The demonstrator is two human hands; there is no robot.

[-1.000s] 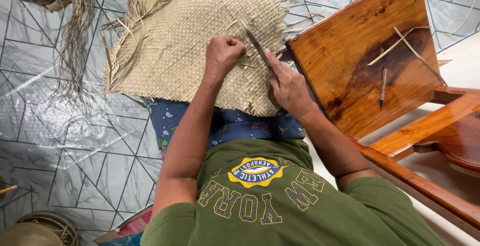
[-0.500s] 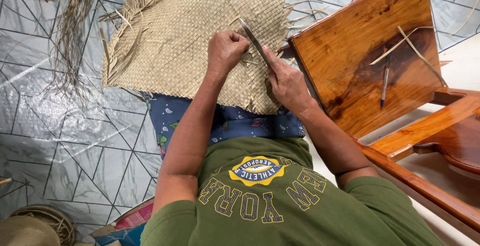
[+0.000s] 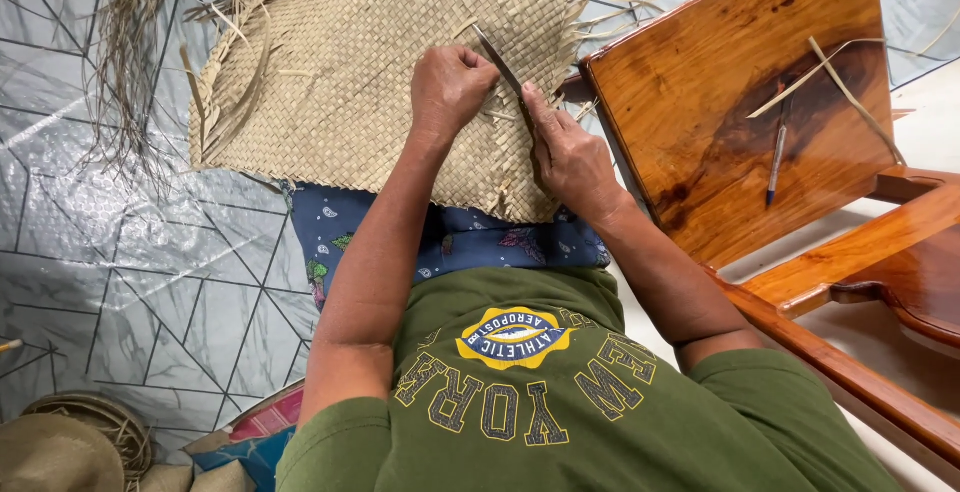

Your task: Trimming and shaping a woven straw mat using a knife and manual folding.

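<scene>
The woven mat (image 3: pixel 380 72) is cut off by the top edge; its near edge is hidden under the left hand (image 3: pixel 450 87) and right hand (image 3: pixel 570 152). The blade (image 3: pixel 497 52) runs into the hands, handle hidden. The wooden chair (image 3: pixel 740 102) is cut off at right.

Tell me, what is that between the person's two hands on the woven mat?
A thin dark blade-like tool, pinched between left hand and right hand over the woven mat, seen from the head camera.

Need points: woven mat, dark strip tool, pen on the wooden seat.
woven mat (image 3: pixel 370 72), head view, bare weave left of the hands.
dark strip tool (image 3: pixel 497 57), head view, its middle.
pen (image 3: pixel 777 157), head view, mid-barrel.
</scene>
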